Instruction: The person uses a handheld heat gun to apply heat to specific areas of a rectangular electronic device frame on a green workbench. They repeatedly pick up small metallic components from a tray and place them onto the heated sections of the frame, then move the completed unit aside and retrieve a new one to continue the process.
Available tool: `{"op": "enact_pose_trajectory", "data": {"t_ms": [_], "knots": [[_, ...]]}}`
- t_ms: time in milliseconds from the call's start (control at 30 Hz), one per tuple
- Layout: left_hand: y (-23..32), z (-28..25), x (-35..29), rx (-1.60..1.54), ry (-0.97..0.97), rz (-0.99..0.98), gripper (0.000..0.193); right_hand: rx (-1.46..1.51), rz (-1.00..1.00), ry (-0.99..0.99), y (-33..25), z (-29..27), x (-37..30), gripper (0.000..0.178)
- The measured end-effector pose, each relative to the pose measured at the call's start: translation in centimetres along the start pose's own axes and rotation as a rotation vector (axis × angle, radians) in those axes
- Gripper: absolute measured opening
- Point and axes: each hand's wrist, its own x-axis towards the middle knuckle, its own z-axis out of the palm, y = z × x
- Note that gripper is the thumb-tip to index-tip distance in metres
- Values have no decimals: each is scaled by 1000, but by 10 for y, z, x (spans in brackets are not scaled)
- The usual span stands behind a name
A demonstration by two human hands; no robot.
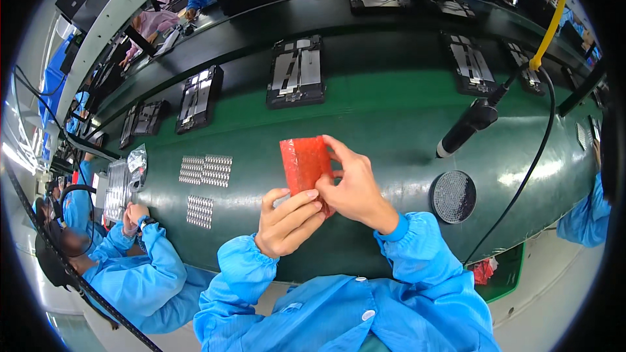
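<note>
Grasping a red packet, low with left hand and along its right side with right hand, above the bench toward the near edge. Apparently opening or folding it, likely calling next for steady left support and a careful right pinch.

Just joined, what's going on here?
A person in a blue smock holds up a red plastic pouch over a green bench mat, left hand at its lower end, right hand along its right side. Its contents, if any, can't be made out. Three sheets of small metal parts lie to the left, a round dark dish to the right. Opened tablet-like devices stand in a row beyond.
</note>
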Motion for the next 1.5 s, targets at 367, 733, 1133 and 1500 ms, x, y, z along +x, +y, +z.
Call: {"op": "enact_pose_trajectory", "data": {"t_ms": [367, 733, 1133, 1500], "knots": [[11, 32, 20, -1354, 731, -965, 44, -314, -240, 280, 27, 0, 4, 42], [15, 45, 32, -870, 48, -1036, 44, -368, -238, 186, 32, -14, 1, 24], [18, 54, 41, -620, 295, -966, 46, 161, 196, 33, 32, -23, -2, 43], [1, 44, 39, -693, 200, -755, 44, -353, -268, -254, 31, -63, 9, 34]]}}
